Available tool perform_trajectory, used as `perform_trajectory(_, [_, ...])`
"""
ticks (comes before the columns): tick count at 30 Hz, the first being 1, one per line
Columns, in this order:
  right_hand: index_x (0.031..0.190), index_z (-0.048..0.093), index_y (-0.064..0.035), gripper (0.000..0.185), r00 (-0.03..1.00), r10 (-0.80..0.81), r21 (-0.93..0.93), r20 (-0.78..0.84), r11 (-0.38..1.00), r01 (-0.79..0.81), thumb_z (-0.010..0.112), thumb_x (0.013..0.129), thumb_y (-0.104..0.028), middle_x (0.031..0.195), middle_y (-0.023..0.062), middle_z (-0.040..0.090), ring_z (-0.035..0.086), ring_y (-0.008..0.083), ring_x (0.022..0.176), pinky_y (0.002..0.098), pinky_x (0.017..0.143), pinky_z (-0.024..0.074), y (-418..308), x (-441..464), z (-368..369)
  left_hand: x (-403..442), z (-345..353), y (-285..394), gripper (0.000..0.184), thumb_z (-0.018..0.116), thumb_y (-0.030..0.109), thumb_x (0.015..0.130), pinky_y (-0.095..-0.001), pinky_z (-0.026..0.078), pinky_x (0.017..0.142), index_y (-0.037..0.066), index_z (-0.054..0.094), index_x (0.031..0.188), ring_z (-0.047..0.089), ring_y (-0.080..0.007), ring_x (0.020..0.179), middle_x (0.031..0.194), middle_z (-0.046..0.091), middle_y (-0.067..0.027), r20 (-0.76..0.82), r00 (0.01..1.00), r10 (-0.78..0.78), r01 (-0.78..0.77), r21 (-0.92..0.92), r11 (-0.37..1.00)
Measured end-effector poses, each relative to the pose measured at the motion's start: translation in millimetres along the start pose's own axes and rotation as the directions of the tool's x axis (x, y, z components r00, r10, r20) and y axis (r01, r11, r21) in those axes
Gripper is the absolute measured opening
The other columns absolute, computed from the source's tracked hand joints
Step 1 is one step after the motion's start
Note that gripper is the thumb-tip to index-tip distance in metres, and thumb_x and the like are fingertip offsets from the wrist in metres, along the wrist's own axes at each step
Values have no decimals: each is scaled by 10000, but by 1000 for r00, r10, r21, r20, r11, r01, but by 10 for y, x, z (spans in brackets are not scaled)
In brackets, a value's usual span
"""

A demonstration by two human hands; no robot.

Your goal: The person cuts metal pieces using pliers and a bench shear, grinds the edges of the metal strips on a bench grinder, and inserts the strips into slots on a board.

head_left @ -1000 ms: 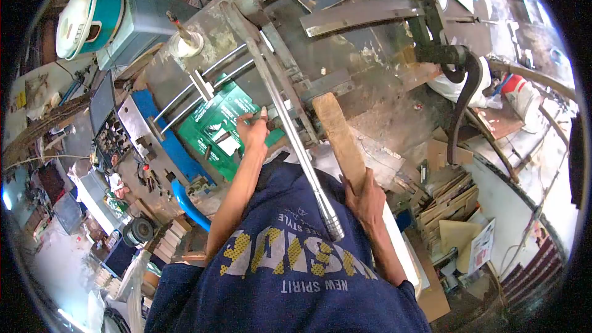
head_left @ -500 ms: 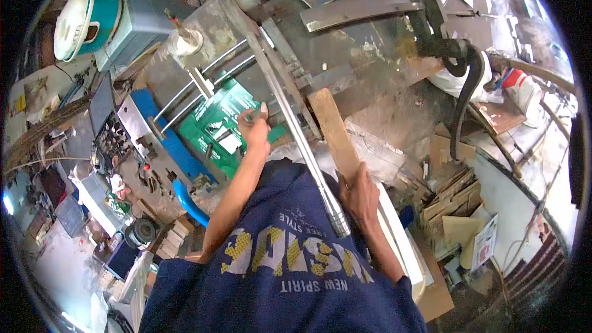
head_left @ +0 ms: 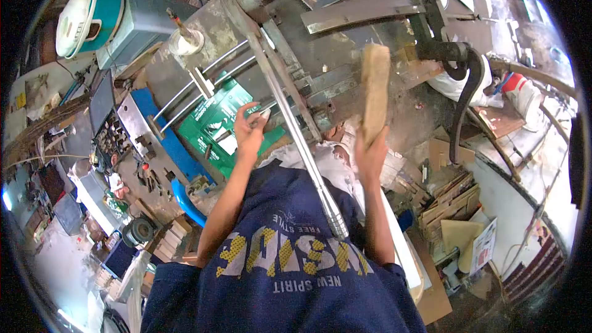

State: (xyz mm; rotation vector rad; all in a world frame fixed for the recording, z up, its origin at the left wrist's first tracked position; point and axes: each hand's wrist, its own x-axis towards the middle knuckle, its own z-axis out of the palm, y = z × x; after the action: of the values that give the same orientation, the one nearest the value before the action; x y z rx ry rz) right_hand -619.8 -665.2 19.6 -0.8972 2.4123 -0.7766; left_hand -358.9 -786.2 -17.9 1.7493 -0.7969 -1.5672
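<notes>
The right hand (head_left: 372, 153) has its fingers closed round the lower end of a wooden block (head_left: 375, 89); the block rises from the grip, its far end well beyond the fingers, over the brown tabletop (head_left: 345, 55). The left hand (head_left: 250, 132) is beside a green printed sheet (head_left: 213, 124), well apart from the block. Its fingers are partly curled, thumb and forefinger raised; whether they pinch anything is too small to tell.

Between the hands, a long shiny metal bar (head_left: 308, 154) runs out from above the dark blue shirt (head_left: 290, 259), its ribbed end nearest the body. Past the left hand, two parallel metal rods (head_left: 206, 76) cross above the sheet, and a blue strip (head_left: 176, 148) lies to the left. Farther off stand a white pot (head_left: 186, 43) with a brush in it and, at the upper left, a teal and white container (head_left: 92, 21). To the right are a curved dark iron arm (head_left: 465, 105), stacked cardboard pieces (head_left: 450, 200) and a red and white bag (head_left: 521, 95).
</notes>
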Motion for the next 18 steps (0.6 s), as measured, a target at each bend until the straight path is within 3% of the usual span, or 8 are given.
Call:
perform_trajectory(1, [1198,497,43,573,998,43,-113,-40,992,-47,656,875,-403,919,332,648,635,506,859,549,714,498,166,207,38,-4,-62,29,416,779,105,818,-234,334,414,74,533,1153,438,-50,483,767,652,-4,131,991,35,-56,158,986])
perform_trajectory(3, [1192,499,54,598,986,163,-305,18,940,-150,649,878,-433,934,345,641,628,515,875,550,731,491,270,600,128,58,-48,193,405,802,93,787,-229,344,416,71,572,1120,454,-42,487,806,694,-40,134,988,72,-84,88,993])
perform_trajectory(7, [1210,502,33,590,991,54,-317,119,948,-14,659,875,-426,933,311,647,626,472,901,499,775,490,556,1091,330,268,-167,252,354,828,68,719,-238,334,433,72,639,1019,403,-42,481,809,720,-63,360,926,110,-266,419,868])
perform_trajectory(8, [1178,549,-1,500,967,-230,-430,-106,888,164,681,864,-367,903,252,665,634,427,874,482,793,483,196,1130,228,309,-153,239,356,836,83,703,-252,337,442,70,647,1005,393,-47,482,795,720,-52,361,921,148,-317,469,824])
perform_trajectory(9, [1147,596,-36,415,812,-510,-567,-282,772,287,703,852,-308,873,192,684,642,382,847,465,811,476,-151,1161,192,358,-134,247,359,845,97,688,-266,340,451,68,655,991,382,-52,484,781,719,-41,362,913,188,-365,517,775])
perform_trajectory(11, [990,697,-96,215,903,-425,107,-66,896,430,727,826,-232,878,103,685,607,308,917,448,884,407,-545,996,325,315,-159,223,377,847,114,675,-284,368,475,66,657,997,427,-74,504,771,718,-34,360,913,194,-369,523,768])
perform_trajectory(13, [888,725,-93,189,848,-464,-20,255,874,485,729,815,-268,933,87,663,530,300,1057,527,906,330,-633,846,654,317,-132,252,395,842,113,682,-292,429,532,77,666,1034,532,-92,570,772,722,-41,361,886,290,-439,455,775])
perform_trajectory(18, [804,742,-99,127,863,-396,-54,315,900,433,780,703,-166,903,78,660,525,304,1019,506,890,323,-811,764,902,328,-166,205,501,845,120,677,-309,509,685,94,650,1138,654,-119,739,795,730,-55,355,897,262,-408,440,800])
